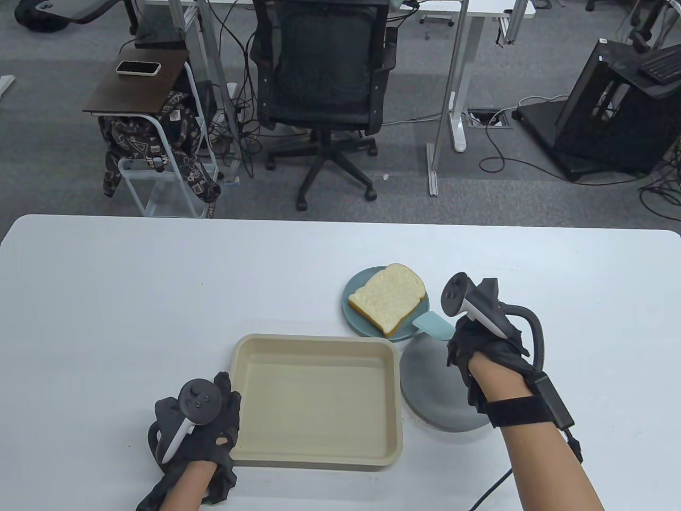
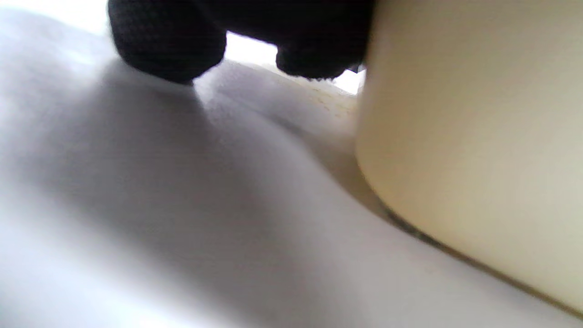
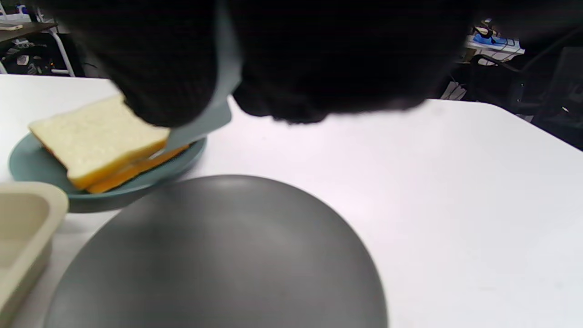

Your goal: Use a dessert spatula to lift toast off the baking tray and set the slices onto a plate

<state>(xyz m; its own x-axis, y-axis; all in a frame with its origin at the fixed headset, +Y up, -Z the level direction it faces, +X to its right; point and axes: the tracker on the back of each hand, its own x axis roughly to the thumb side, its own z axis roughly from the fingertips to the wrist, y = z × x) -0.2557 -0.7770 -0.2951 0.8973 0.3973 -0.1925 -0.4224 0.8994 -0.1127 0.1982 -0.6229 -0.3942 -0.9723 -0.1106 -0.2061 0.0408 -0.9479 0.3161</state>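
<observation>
— Where is the toast (image 1: 388, 298) right now?

— It sits on the small teal plate (image 1: 357, 319), out past the far right corner of the baking tray (image 1: 319, 458). In the right wrist view I can see two slices, one on top of the other, and the bottom one shows an orange edge.

— And the spatula (image 1: 433, 324)?

— Its pale teal blade pokes out toward the plate. In the right wrist view the tip goes in at the edge of the toast, between the slices or just under the top one. I cannot tell which.

— Who has it?

— The right hand (image 1: 479, 346). Its fingers curl around the handle, and the hand hangs over the near rim of the teal plate. A big grey plate (image 1: 431, 394) lies under that hand, close beside the tray's right side and the teal plate.

— What about the left hand (image 1: 199, 426)?

— It rests on the white desk (image 1: 106, 298) at the tray's near left corner. In the left wrist view its fingertips (image 2: 168, 50) touch the desk right next to the tray wall. The fingers look bent, but I cannot tell if they grip the rim or only lean on it.

— Is anything in the tray?

— I see only its cream floor.

— And behind the desk?

— A black office chair (image 1: 319, 69), and a small side table with a phone (image 1: 138, 67) on it.
</observation>
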